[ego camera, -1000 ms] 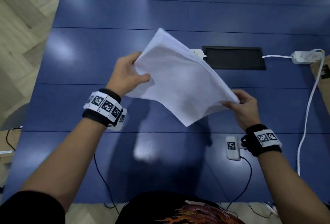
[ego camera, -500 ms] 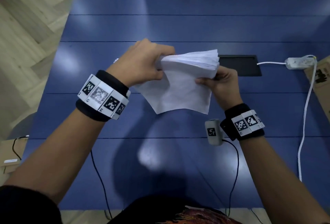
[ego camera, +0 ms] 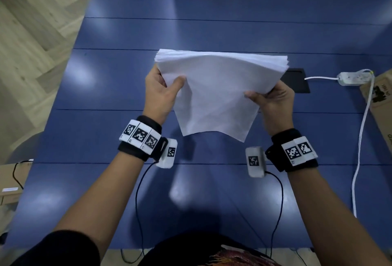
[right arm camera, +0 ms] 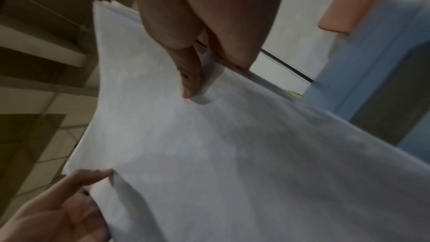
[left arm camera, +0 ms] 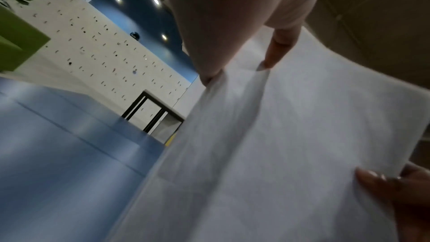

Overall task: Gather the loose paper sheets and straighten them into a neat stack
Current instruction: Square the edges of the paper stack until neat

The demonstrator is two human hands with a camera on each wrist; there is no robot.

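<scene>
A stack of white paper sheets (ego camera: 216,94) is held in the air above the blue table (ego camera: 106,134), its far edge fanned so several sheet edges show. My left hand (ego camera: 163,89) grips the stack's left side, thumb on the near face. My right hand (ego camera: 269,98) grips the right side the same way. In the left wrist view the paper (left arm camera: 279,154) fills the right half, with my left thumb pressed on it. In the right wrist view the paper (right arm camera: 209,144) bows between both hands.
A black cable hatch (ego camera: 296,80) is set into the table behind the paper. A white power strip (ego camera: 354,78) and its white cord (ego camera: 360,149) lie at the right, beside a cardboard box (ego camera: 379,104). Thin black wires run from my wristbands toward the table's near edge.
Both hands have turned the stack from a tilted diamond, through a bunched hold, to a broad face toward me. My hands have moved apart to its left and right sides.
</scene>
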